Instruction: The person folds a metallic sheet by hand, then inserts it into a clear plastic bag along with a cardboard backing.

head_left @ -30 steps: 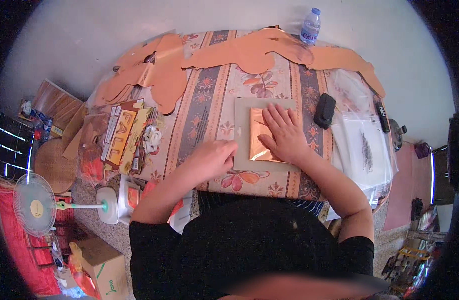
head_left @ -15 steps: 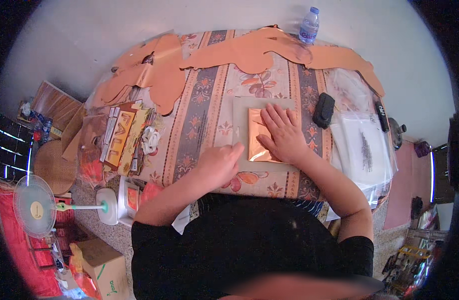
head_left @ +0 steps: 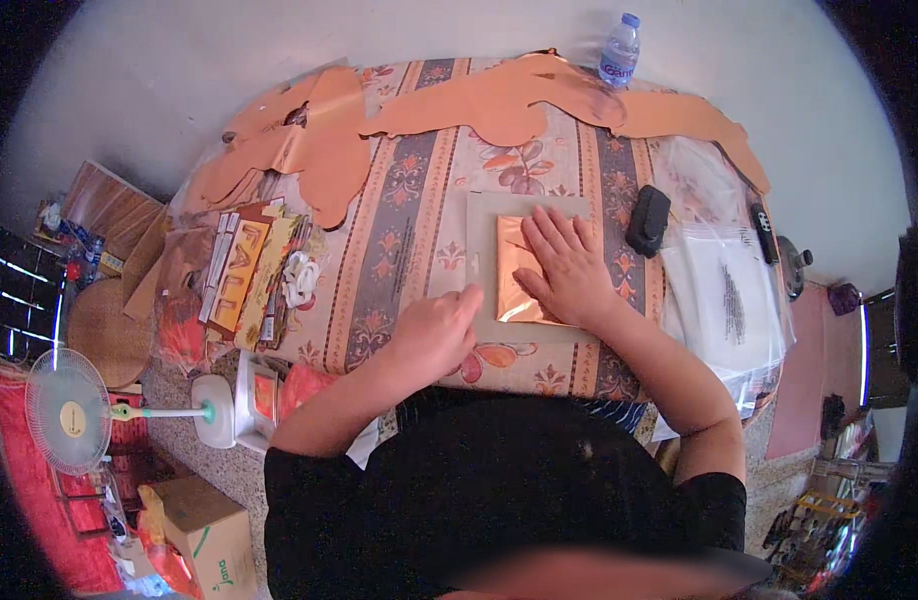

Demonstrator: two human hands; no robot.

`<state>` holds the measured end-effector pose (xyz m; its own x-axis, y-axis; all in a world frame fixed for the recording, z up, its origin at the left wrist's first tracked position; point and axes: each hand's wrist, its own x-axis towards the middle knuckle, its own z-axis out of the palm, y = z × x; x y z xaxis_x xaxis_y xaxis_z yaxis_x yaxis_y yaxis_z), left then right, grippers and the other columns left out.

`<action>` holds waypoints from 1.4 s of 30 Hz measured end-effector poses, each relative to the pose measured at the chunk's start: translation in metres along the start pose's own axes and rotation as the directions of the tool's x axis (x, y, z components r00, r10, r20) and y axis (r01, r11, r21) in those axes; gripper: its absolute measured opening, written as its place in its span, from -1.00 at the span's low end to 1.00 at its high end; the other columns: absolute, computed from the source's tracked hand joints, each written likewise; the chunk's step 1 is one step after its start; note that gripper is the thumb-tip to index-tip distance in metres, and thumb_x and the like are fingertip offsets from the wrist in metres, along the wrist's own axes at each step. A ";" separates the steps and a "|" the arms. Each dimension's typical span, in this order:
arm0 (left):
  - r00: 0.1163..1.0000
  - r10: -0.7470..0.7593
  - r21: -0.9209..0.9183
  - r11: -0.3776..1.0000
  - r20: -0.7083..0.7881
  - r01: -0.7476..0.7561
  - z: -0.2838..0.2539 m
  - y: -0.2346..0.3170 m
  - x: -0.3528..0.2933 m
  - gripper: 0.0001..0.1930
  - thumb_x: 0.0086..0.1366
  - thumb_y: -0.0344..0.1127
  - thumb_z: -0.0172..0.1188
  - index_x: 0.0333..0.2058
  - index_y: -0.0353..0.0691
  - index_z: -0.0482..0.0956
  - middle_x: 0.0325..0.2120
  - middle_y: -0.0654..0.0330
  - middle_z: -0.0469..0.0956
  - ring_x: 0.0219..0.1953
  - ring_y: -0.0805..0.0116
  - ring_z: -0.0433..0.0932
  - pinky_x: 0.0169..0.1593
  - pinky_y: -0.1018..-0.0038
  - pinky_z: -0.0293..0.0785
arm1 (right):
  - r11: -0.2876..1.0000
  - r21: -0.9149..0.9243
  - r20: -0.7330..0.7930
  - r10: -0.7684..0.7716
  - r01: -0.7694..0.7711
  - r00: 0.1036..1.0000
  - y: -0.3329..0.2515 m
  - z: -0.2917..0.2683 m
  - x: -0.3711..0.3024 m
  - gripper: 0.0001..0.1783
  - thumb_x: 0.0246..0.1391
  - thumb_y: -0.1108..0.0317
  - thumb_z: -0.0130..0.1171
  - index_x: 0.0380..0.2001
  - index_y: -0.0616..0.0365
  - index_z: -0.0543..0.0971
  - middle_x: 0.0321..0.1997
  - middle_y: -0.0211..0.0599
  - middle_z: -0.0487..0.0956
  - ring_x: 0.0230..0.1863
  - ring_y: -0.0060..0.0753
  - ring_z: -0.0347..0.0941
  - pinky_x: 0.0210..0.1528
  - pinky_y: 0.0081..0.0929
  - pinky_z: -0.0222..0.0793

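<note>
A shiny copper-coloured foil packet (head_left: pixel 514 285) lies on a grey card sheet (head_left: pixel 482 215) near the table's front edge. My right hand (head_left: pixel 567 265) rests flat on the packet, fingers spread, covering its right part. Just left of the card, my left hand (head_left: pixel 434 332) is closed, with thumb and forefinger pressed together near the card's left edge. Whatever it may grip is hidden by the fingers. Faint print on the cloth left of the card suggests a clear plastic bag lying there.
Copper-coloured cut-out sheets (head_left: pixel 469 105) span the table's far side, with a water bottle (head_left: pixel 619 50) behind. A black case (head_left: pixel 648 220) and clear plastic bags (head_left: pixel 724 290) lie right; packaged decorations (head_left: pixel 244 270) lie left. A fan (head_left: pixel 71 412) stands beside the table.
Almost nothing differs. My right hand stays flat on the foil packet, and my left hand stays closed beside the card with only a tiny shift.
</note>
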<state>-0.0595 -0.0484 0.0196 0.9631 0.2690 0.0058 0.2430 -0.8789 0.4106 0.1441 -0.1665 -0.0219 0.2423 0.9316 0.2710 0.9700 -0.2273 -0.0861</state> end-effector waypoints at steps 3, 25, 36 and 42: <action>1.000 0.016 0.048 0.999 -0.005 -0.016 0.002 0.009 -0.001 -0.77 0.11 -0.40 0.12 -0.28 -0.26 0.30 -0.47 -0.03 0.51 -0.42 -0.08 0.56 -0.36 0.11 0.47 | 1.000 -0.007 0.042 0.011 -0.011 0.999 -0.001 -0.003 0.000 -0.24 0.20 -0.12 -0.11 0.31 0.16 0.16 0.41 -0.10 0.12 0.45 -0.08 -0.06 0.43 -0.06 -0.29; 0.961 -0.005 0.098 0.995 -0.275 0.034 0.014 -0.001 0.034 -0.48 0.13 -0.31 0.14 0.06 -0.38 0.32 0.07 -0.21 0.32 0.19 -0.13 0.26 0.22 0.13 0.20 | 1.000 0.010 0.025 0.004 -0.004 1.000 -0.002 -0.005 -0.001 -0.24 0.20 -0.10 -0.09 0.31 0.17 0.16 0.41 -0.10 0.12 0.44 -0.08 -0.06 0.43 -0.07 -0.28; 0.950 0.137 0.259 0.964 -0.282 -0.062 0.032 -0.014 0.042 -0.45 0.13 -0.25 0.10 0.07 -0.46 0.34 0.15 -0.24 0.26 0.28 -0.14 0.16 0.28 0.07 0.12 | 1.000 0.029 0.008 -0.008 0.008 1.000 -0.003 -0.006 0.000 -0.26 0.20 -0.09 -0.09 0.29 0.20 0.20 0.40 -0.09 0.14 0.43 -0.08 -0.03 0.43 -0.06 -0.27; 0.968 0.030 0.131 0.991 -0.248 0.002 0.009 0.000 0.044 -0.77 0.05 -0.32 0.15 -0.32 -0.31 0.50 -0.19 -0.03 0.48 -0.02 0.00 0.44 -0.01 0.11 0.39 | 1.000 -0.001 0.008 -0.005 0.005 1.000 -0.002 -0.006 -0.001 -0.25 0.20 -0.10 -0.10 0.29 0.19 0.20 0.40 -0.10 0.14 0.44 -0.10 -0.04 0.43 -0.07 -0.29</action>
<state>-0.0160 -0.0403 0.0118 0.9112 0.3316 0.2444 0.2583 -0.9221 0.2880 0.1421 -0.1683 -0.0160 0.2373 0.9349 0.2638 0.9712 -0.2228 -0.0841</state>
